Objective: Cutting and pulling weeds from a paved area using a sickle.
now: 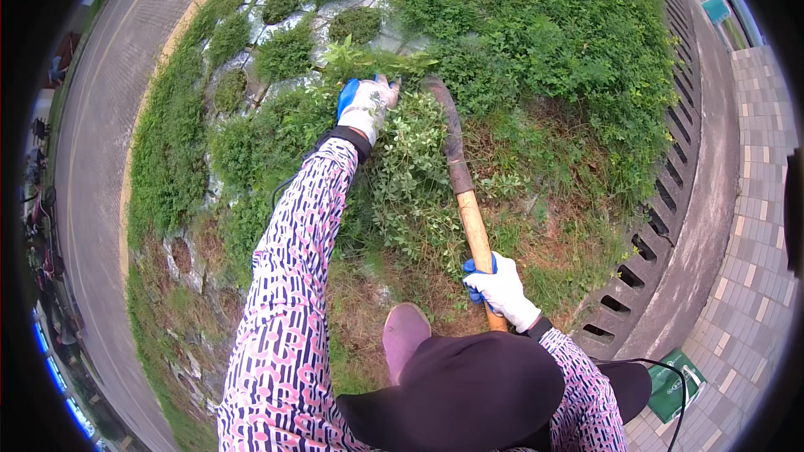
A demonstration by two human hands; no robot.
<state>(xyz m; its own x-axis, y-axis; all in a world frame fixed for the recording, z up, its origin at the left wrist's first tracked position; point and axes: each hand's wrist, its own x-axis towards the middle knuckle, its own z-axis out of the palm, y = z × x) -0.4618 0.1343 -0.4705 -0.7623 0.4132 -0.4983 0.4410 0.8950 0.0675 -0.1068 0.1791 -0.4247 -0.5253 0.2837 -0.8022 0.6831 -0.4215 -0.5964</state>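
Observation:
My right hand (500, 285), in a white and blue work glove, is wrapped around the wooden handle of a billhook (475, 226). Its dark, rusty curved blade (448, 119) points away from me, with the tip among green stems. My left hand (369, 100), gloved the same way, reaches into the growth just left of the blade tip. Taller leafy weeds (377, 63) rise, blurred, beyond its fingers. Whether those fingers close on stems is hidden by leaves. Between my arms lies a clump of small-leaved plants (411, 169).
Planted paving blocks (352, 3) cover the slope's upper left. At right runs a slotted concrete drain (675, 194) beside a tiled walkway (754, 201) with a green box (677, 386). A road (94, 169) curves along the left. My pink boot (406, 333) stands on cut, brownish grass.

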